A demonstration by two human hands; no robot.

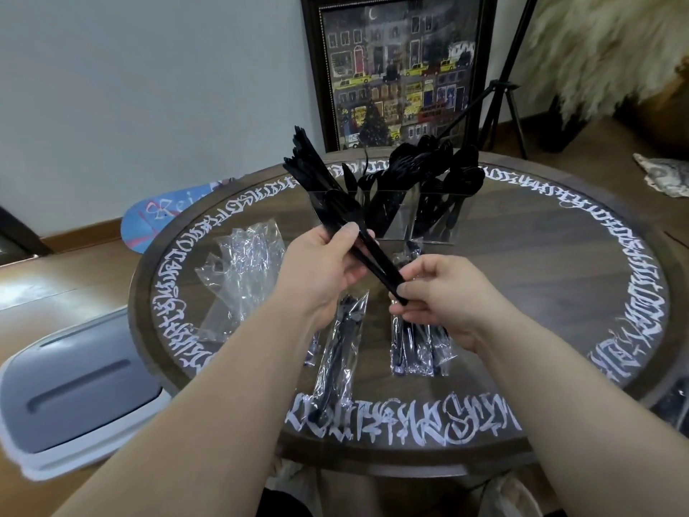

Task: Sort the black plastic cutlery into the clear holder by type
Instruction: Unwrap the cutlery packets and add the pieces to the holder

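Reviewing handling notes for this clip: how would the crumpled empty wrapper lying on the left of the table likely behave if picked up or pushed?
The empty wrapper is thin, creased clear film, so it is probably floppy and would sag from a pinch. It looks very light, so a push would likely make it skid or crumple on the glossy table rather than slide neatly. Probably not fragile.

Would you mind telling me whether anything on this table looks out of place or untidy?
Nothing looks damaged or spilled. The one untidy spot is the heap of crumpled empty wrappers on the table's left side. Wrapped cutlery packets lie near the front, and both hands, left hand and right hand, hold a cutlery bundle before the clear holder.
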